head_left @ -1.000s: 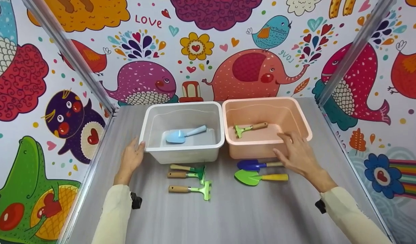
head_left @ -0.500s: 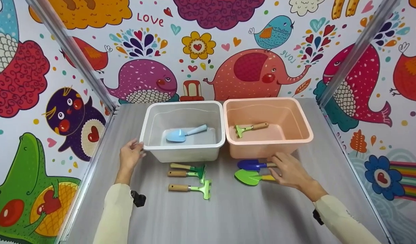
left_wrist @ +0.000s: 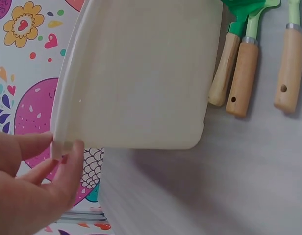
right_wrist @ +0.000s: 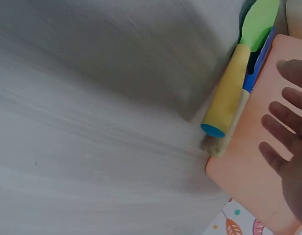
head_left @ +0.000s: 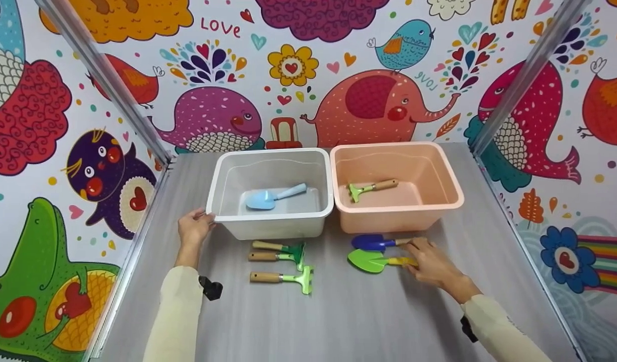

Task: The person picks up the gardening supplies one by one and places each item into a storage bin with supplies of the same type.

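My left hand (head_left: 194,230) pinches the front left corner of the white bin (head_left: 273,227), thumb and fingers on either side of its rim in the left wrist view. A light blue trowel (head_left: 262,199) lies inside that bin. My right hand (head_left: 433,264) is at the handle ends of a blue trowel (head_left: 371,242) and a green trowel (head_left: 367,261) with a yellow handle (right_wrist: 226,93). In the right wrist view its fingers are spread apart beside the peach bin (right_wrist: 256,147), gripping nothing; contact with the handles cannot be made out.
The peach bin stands against the white one and holds a green rake (head_left: 356,192) with a wooden handle. Before the white bin lie a dark green tool (head_left: 293,250), a light green tool (head_left: 263,257) and another rake (head_left: 305,280). Patterned walls and metal posts enclose the table.
From over the peach bin's front rim, my right hand has come down and toward me to the trowel handles. The left hand stays at the white bin's corner, its fingers now closer on the rim.
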### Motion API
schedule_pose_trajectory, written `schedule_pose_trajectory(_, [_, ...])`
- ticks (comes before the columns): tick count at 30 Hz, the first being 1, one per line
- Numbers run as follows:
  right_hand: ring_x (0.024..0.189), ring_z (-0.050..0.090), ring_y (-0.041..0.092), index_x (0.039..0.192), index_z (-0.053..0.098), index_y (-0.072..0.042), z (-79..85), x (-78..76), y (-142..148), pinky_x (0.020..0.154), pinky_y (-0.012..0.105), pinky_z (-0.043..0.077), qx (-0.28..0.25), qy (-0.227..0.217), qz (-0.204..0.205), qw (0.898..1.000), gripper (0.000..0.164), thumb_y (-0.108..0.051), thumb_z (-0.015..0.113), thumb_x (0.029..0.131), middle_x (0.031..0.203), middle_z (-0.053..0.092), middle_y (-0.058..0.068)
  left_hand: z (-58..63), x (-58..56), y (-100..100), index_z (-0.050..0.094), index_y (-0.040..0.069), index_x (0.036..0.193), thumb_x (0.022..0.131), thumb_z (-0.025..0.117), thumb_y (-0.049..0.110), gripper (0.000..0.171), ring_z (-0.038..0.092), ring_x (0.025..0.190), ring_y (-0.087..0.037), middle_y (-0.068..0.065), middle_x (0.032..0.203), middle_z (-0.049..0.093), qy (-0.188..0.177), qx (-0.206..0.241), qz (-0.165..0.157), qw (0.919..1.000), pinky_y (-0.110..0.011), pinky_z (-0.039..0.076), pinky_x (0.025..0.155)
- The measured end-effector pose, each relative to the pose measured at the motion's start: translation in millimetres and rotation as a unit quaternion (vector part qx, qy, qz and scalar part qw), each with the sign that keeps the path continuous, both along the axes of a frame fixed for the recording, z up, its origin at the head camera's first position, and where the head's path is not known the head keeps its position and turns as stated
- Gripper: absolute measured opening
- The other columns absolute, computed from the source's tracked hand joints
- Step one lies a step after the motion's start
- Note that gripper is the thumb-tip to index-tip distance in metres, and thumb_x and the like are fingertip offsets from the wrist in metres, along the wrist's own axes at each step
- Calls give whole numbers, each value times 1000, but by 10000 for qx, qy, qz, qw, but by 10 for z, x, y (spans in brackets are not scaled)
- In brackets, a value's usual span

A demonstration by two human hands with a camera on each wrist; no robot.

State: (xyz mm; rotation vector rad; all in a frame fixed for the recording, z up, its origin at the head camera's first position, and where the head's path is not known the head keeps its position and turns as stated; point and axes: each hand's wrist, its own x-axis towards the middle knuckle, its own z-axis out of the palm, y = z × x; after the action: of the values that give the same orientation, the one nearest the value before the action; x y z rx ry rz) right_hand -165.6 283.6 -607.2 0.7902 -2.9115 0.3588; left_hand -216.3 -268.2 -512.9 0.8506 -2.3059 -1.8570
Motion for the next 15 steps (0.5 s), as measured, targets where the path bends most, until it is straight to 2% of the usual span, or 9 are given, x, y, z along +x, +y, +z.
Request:
schedule_pose_trajectory(2, [109,59,32,121,66,-2,-19,14,4,97,56,49,23,-220,-110,9997,45,-19,81,81,116,63,12,15,-13,15,49,-13,139,96,58,-1,45,66,87,-14,-29,132,57,-87,-142,48,9999,-23,59,83])
schedule_pose_trajectory(4, [108,60,32,120,66,-2,-43,24,6,95,56,50,41,-369,-163,9992,43,-18,81,82,114,63,12,25,-26,22,50,-11,139,97,57,2,45,66,97,-19,-28,133,58,-152,-208,63,9996,-25,58,88])
schedule_pose_trajectory(9, [96,61,28,116,67,-3,-94,29,2,88,54,52,82,-600,-206,9979,38,-15,81,82,105,62,10,29,-57,24,54,-10,136,97,58,4,41,65,105,-23,-26,132,59,-215,-163,195,9994,-25,55,89])
schedule_pose_trajectory(15, [95,61,28,114,68,-3,-147,50,28,89,54,51,64,-793,-326,9963,35,-9,81,81,102,63,9,10,-67,36,53,-10,136,97,57,4,41,62,116,-30,-27,136,57,-253,-9,254,9994,-41,50,107])
